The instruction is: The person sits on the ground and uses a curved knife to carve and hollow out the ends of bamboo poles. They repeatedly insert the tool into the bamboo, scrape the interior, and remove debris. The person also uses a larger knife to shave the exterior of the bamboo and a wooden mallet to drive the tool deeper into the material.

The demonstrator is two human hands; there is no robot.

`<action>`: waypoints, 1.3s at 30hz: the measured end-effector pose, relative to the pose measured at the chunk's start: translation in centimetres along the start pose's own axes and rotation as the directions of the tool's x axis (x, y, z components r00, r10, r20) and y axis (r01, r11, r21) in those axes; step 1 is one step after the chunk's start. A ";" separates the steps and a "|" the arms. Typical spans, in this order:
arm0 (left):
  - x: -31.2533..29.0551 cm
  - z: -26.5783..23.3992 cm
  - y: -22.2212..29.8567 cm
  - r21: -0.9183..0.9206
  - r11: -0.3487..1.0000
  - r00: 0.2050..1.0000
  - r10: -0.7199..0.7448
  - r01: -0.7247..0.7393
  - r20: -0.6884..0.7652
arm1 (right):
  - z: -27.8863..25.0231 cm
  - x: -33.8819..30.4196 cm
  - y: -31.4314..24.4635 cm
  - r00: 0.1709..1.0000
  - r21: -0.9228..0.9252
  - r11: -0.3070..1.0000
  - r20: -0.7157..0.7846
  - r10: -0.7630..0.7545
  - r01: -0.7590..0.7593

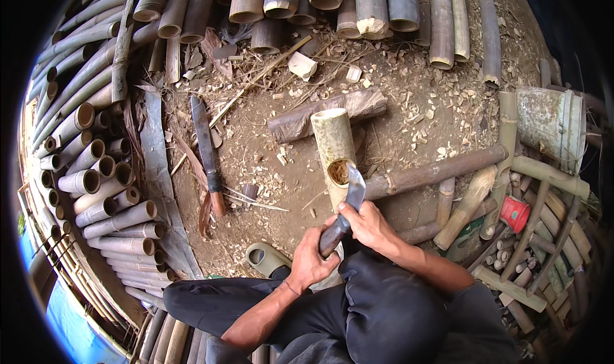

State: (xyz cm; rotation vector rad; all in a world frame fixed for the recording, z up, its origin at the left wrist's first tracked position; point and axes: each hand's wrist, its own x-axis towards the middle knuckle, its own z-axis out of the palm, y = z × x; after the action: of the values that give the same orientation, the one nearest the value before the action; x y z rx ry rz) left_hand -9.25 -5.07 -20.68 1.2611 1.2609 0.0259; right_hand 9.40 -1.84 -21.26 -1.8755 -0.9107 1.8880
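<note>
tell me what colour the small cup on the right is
Red cup, seen in the head view.

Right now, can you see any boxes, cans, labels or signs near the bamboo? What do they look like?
No signs, labels or screens show.
Red container: small, among the bamboo on the right.
Pale drum: worn, round-sided, far right.
Blue sheet: plain, lower left edge.
Both hands, left and right, grip a curved knife at the cut bamboo piece, not any package.
</note>
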 end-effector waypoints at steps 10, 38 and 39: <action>5.8 -12.1 4.8 0.519 0.852 0.996 -0.020 0.060 -0.082 | 3.5 5.0 -3.1 0.971 0.778 0.582 0.195 0.137 -0.239; 1.0 -8.4 2.3 0.628 0.734 0.956 0.102 -0.259 0.275 | -20.1 10.8 -2.6 0.739 -0.105 0.986 -0.674 0.023 -0.127; 1.3 -8.2 1.2 0.649 0.695 0.939 0.114 -0.309 0.325 | -22.0 13.0 0.0 0.669 -0.126 0.985 -0.743 -0.016 -0.117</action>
State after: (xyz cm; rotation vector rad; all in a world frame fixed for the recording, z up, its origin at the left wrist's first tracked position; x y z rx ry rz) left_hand -13.77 1.75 -18.98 1.9911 0.8941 -0.4815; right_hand 29.80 11.05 -29.68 -2.4777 -0.7242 0.8740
